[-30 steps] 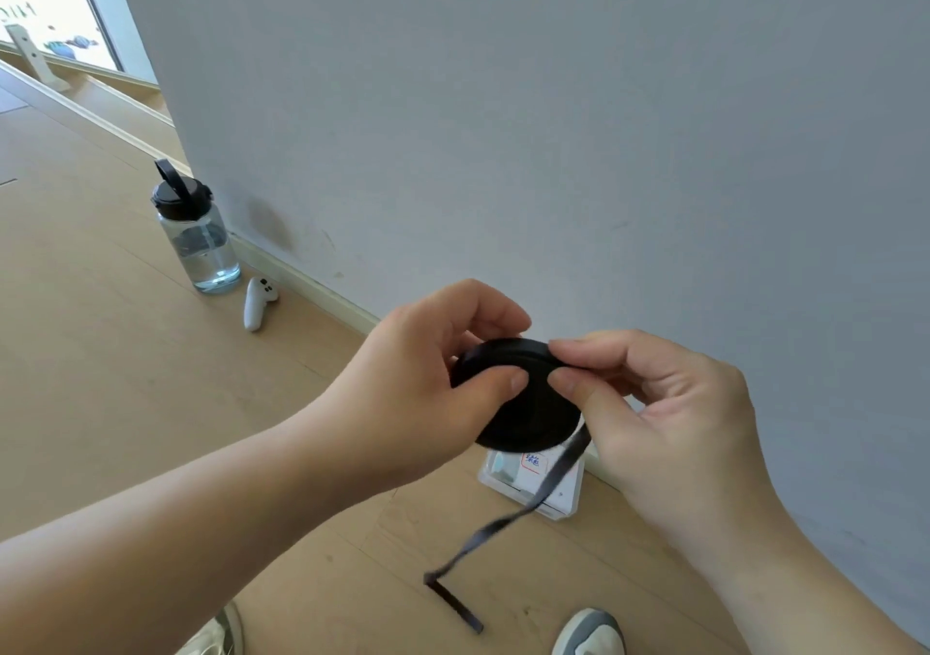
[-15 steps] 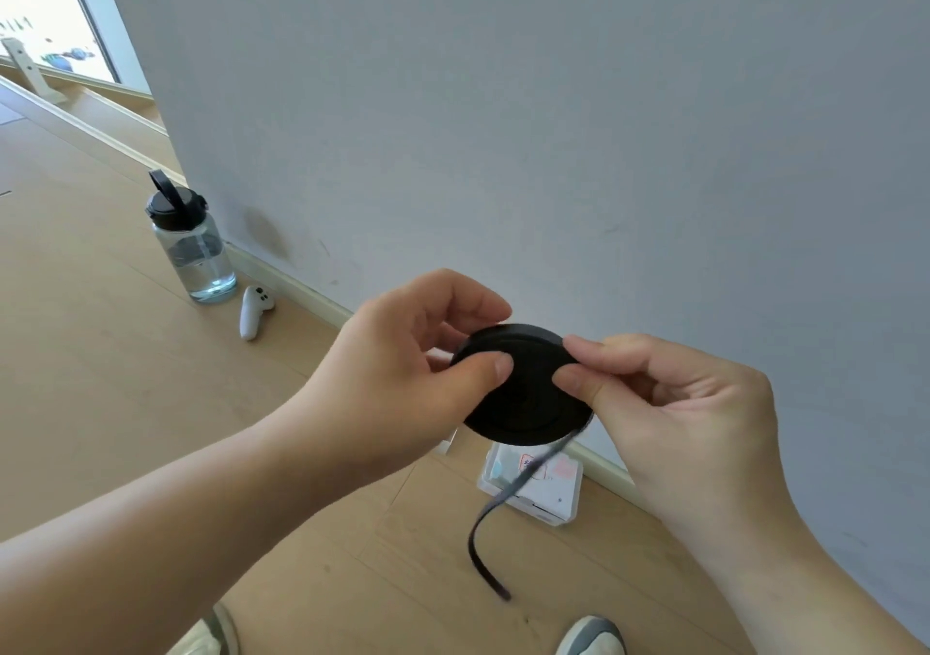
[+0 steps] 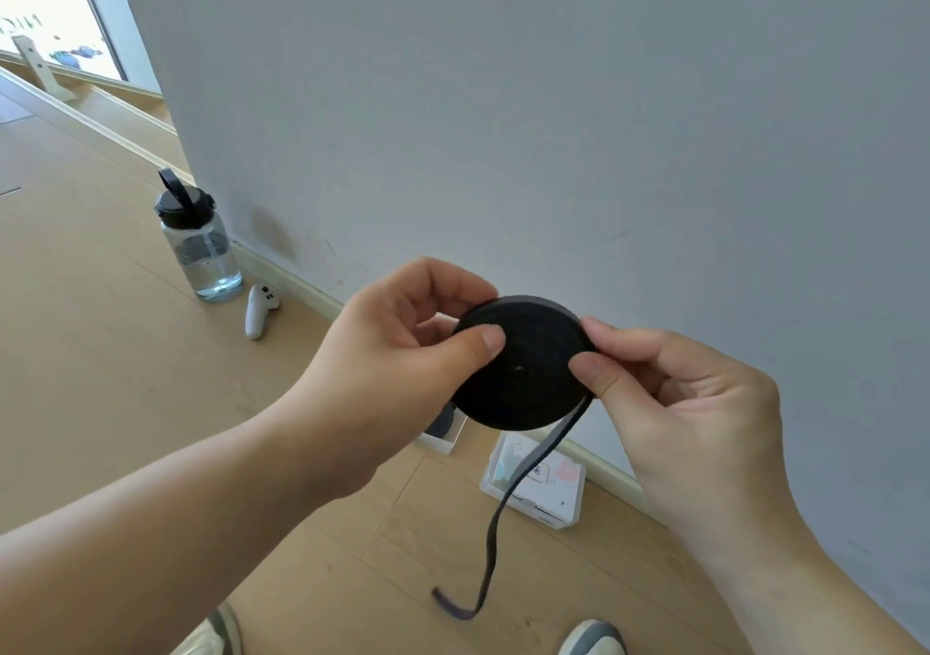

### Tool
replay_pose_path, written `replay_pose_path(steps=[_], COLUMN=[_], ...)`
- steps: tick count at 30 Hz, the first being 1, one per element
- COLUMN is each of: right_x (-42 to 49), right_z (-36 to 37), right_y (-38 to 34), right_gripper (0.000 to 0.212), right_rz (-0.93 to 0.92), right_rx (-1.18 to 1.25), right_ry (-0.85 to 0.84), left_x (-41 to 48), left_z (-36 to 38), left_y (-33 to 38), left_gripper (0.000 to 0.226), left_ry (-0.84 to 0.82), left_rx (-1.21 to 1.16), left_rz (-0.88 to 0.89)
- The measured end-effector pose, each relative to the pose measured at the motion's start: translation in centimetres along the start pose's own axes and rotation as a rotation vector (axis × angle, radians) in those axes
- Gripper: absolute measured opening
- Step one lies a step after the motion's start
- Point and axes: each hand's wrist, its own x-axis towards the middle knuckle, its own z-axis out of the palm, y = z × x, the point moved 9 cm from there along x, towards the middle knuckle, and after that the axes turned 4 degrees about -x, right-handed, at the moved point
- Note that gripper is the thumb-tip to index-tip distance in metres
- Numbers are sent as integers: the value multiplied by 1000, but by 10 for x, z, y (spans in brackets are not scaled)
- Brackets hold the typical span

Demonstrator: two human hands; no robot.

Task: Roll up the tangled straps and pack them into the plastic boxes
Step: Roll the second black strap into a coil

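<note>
Roll of flat black fabric strap [image 3: 523, 377], one; bare hands, two; clear lidded plastic box [image 3: 566, 501], one in plain sight, below at 6 o'clock. Wound into tight round disc, loose tail [image 3: 487, 549] dangling from 4 o'clock. Held mid-air, pinched at 9 o'clock between left hand [image 3: 402, 367] thumb and fingers, at 3 o'clock by right hand [image 3: 679, 403].

The rolled strap [image 3: 523, 367] is black cloth, matt and finely woven. The box [image 3: 558, 496] is clear, glossy plastic and lies on the floor [image 3: 100, 377] of pale, smooth, matt wood. The far-left bottle [image 3: 206, 256] is clear plastic, and the wall [image 3: 503, 100] is matt paint.
</note>
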Motion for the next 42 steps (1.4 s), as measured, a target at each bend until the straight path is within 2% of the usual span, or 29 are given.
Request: replay_pose_path(steps=[4, 7, 9, 11, 14, 16, 18, 21, 24, 26, 29, 32, 34, 37, 40, 42], right_x=[0, -7, -5, -2, -2, -2, -1, -2, -5, -5, -2, 0, 1, -1, -4, -5], right_z=[6, 15, 9, 5, 6, 5, 3, 5, 10, 8, 5, 4, 4, 5, 10, 9], right_y=[-10, -16, -10, 2, 8, 6, 6, 3, -5, -1, 6, 15, 16, 9, 0, -2], right_gripper=[32, 29, 30, 27, 22, 25, 29, 30, 31, 30, 30, 21, 17, 23, 30, 30], right_rz=[-189, -274, -163, -19, 41, 38, 30, -15, -107, -64, 17, 125, 156, 67, -21, -49], right_rx=[-201, -292, -183, -40, 5, 3, -61, -189, -281, -210, -45, 96, 85, -131, -247, -233], right_ry=[-57, -83, -51, -14, -14, -9, -19, -53, -72, -64, -40, -36, -52, -84, -110, -89], left_x=[-5, -7, -4, -1, 1, 1, 1, -3, -7, -5, 2, 5, 3, 0, -4, -4], left_z=[12, 19, 12, 1, -3, 0, 3, 11, 22, 19, 8, 5, 7, 12, 20, 20], left_y=[14, 13, 13, 13, 8, 5, 4, 11, 18, 20, 16, 10, 8, 5, 9, 12], left_gripper=[37, 35, 30, 29, 26, 24, 24, 33, 35, 31, 30, 31, 31, 25, 25, 25], left_ry=[-64, -113, -68, -5, 8, -20, -51, -85, -114, -81, -25, -59, -99, -124, -144, -129], left_rx=[441, 521, 446, 257, -32, -76, 76, 379, 521, 489, 246, 37, 100, 354, 453, 443], left_rz=[224, 219, 171, 129, 33, 1, 28, 158, 262, 258, 170, 65, 53, 88, 144, 164])
